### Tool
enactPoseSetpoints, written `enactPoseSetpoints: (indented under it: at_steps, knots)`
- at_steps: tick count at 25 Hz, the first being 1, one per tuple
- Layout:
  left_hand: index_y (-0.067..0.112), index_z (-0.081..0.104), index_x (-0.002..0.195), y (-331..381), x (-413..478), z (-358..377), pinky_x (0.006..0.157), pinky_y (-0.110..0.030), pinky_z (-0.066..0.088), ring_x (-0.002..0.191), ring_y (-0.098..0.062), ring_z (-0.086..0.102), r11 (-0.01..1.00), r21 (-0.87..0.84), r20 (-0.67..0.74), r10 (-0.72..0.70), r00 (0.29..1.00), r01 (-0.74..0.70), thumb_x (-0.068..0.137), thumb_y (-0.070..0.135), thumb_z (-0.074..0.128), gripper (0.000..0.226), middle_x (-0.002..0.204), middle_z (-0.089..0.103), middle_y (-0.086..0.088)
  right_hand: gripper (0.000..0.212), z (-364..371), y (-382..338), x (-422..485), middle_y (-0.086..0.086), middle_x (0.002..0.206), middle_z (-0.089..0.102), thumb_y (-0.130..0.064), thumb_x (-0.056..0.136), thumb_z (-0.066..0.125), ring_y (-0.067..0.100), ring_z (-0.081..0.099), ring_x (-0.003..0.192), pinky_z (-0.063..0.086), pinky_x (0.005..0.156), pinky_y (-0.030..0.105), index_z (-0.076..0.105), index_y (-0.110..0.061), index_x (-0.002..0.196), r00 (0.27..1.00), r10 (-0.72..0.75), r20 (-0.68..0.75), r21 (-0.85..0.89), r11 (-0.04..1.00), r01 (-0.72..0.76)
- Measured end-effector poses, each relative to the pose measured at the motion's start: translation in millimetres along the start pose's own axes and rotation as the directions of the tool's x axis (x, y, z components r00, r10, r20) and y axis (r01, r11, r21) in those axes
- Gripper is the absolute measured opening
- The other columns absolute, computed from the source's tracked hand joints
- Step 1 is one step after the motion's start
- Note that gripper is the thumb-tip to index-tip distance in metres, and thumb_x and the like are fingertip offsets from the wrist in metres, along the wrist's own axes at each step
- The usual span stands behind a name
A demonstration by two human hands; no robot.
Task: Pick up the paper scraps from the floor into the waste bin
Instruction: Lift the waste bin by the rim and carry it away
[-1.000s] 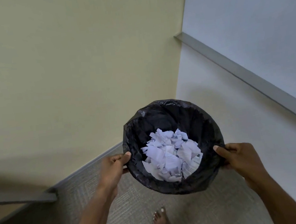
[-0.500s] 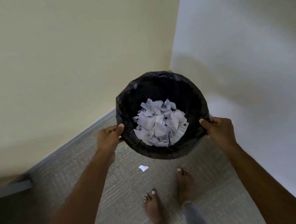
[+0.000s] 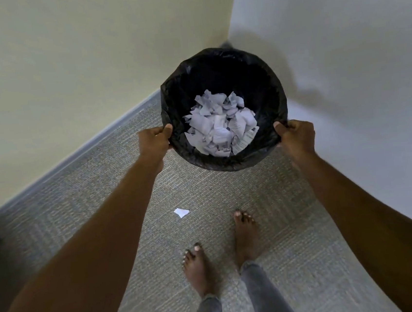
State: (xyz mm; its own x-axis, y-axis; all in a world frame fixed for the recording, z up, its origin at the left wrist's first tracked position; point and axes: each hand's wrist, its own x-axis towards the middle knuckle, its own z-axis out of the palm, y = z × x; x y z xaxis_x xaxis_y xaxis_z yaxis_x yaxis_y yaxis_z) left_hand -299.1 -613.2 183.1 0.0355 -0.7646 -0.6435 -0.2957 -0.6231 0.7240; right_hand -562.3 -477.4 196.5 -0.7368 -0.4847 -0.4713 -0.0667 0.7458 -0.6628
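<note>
Nearest the camera, 2 bare feet stand on grey carpet (image 3: 90, 206), the left foot (image 3: 197, 268) closer than the right foot (image 3: 245, 235), with grey jeans (image 3: 262, 292) reaching down to the ankles. Just beyond and to the left of the toes, 1 white paper scrap (image 3: 181, 212) lies flat on the carpet. It lies apart from both hands, between the 2 outstretched forearms and nearer than the bin.

Farther on, both arms reach forward to the waste bin (image 3: 176, 98), a round bin lined with a black plastic bag. The left hand (image 3: 154, 143) grasps the left side of the rim, thumb hooked over the top edge and fingers curled beneath. The right hand (image 3: 296, 135) grasps the right side of the rim in the same way, thumb on top. It cannot be told whether the bin stands on the carpet or is held just above it.

Inside the bin, between the 2 hands and slightly beyond them, a heap of torn paper scraps (image 3: 219, 126) fills the bottom. A few pieces at the near right of the heap carry lines of printed text, too small to read. No brand or label shows on the bin or bag.

Beyond the bin is a corner of the room: a pale yellow wall (image 3: 63, 69) with a grey baseboard (image 3: 85, 153) on the left, and a white wall (image 3: 341, 52) on the right.
</note>
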Motion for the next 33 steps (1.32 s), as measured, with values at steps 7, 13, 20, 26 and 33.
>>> enactPoseSetpoints:
  at_steps: [7,13,20,26,33]
  knots:
    - [0.000,0.071,0.091,-13.1,29.9,19.9,0.051,-0.017,0.054,0.066,-0.010,0.066,0.999,0.046,0.033,0.026,0.999,-0.027,0.093,0.015,0.063,0.017,0.081,0.069,-0.004,0.045,12.8,15.1,29.8,0.038,0.094,0.066,-0.026,0.089,0.067,0.050,0.065,0.091,0.052,0.076,0.062,0.061,0.018,0.092,0.999,0.031,-0.021,-0.045,0.998,-0.032]
    - [-0.001,0.070,0.078,-14.9,39.7,31.1,0.048,-0.015,0.053,0.052,0.002,0.067,0.998,0.043,0.039,0.035,0.999,-0.037,0.092,0.012,0.063,0.020,0.075,0.068,-0.003,0.040,17.8,24.0,45.5,0.035,0.087,0.068,-0.024,0.089,0.066,0.045,0.068,0.084,0.055,0.074,0.059,0.064,0.015,0.084,1.000,0.020,-0.003,-0.057,0.998,-0.020]
    - [-0.001,0.070,0.095,-21.8,36.9,24.1,0.070,-0.033,0.056,0.074,-0.015,0.064,0.992,0.122,0.087,0.032,0.996,-0.043,0.094,0.022,0.061,0.025,0.087,0.068,-0.009,0.043,19.3,37.1,48.1,0.042,0.092,0.064,-0.021,0.091,0.065,0.054,0.064,0.090,0.050,0.078,0.068,0.059,0.021,0.090,0.998,0.004,0.061,-0.019,1.000,-0.003]
    - [-0.002,0.062,0.076,-97.7,22.2,-0.3,0.065,-0.031,0.050,0.065,-0.020,0.058,0.992,0.130,-0.167,0.026,0.986,-0.004,0.093,0.041,0.055,0.047,0.072,0.061,-0.017,0.047,20.0,36.9,46.0,0.042,0.093,0.062,-0.026,0.091,0.064,0.038,0.066,0.076,0.050,0.076,0.066,0.058,0.021,0.089,0.998,0.008,0.056,-0.014,1.000,-0.007]
    - [-0.009,0.062,0.111,-281.2,7.3,-9.2,0.048,-0.030,0.049,0.047,-0.026,0.059,0.680,0.395,-0.106,-0.634,0.766,0.617,0.086,0.041,0.065,0.056,0.074,0.069,-0.022,0.031,24.8,59.9,54.4,0.017,0.096,0.071,-0.028,0.093,0.062,0.019,0.071,0.078,0.062,0.076,0.040,0.069,0.001,0.100,0.993,-0.066,0.094,0.104,0.993,0.056]
